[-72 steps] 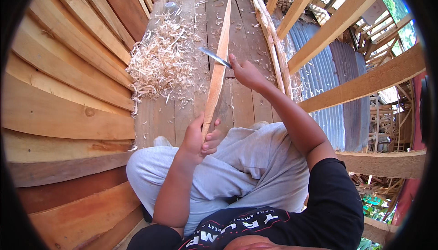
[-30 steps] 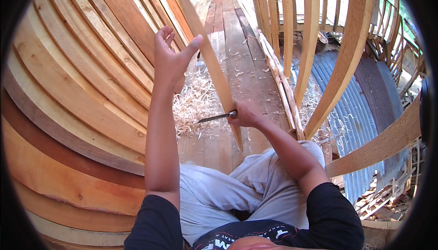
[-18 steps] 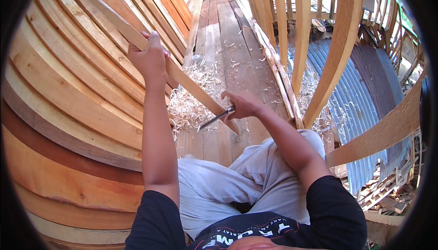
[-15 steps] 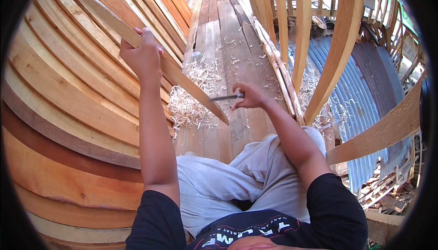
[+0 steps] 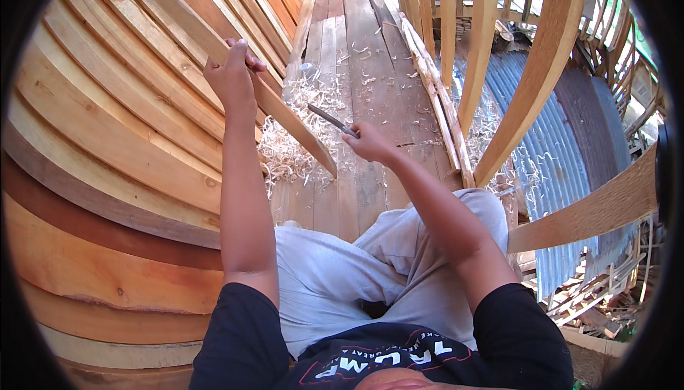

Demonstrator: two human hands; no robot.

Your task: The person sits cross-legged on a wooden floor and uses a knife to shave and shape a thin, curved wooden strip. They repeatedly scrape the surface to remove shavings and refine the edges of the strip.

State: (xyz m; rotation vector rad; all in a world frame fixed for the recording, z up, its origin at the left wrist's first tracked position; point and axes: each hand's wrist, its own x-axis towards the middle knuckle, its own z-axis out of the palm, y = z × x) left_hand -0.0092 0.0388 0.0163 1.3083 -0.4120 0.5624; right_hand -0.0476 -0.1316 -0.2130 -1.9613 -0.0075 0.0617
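Observation:
My left hand is closed around a long, narrow wooden plank. The plank slants from the upper left down toward the floor in front of my knees, its near end cut at an angle. In my right hand is a slim, dark-bladed knife, its handle mostly hidden by my fingers. The blade points up and left, close to the right side of the plank's near end; whether it touches the wood I cannot tell.
Curled wood shavings lie heaped on the plank floor beneath the work. Curved boards form a wall at my left. Upright wooden ribs stand at my right, with corrugated metal sheets beyond and thin pale strips along the edge.
The plank's near end has shifted slightly left and up. My right hand has moved left and up, its fingers closing round the knife, whose blade has swung from nearly level to pointing up-left.

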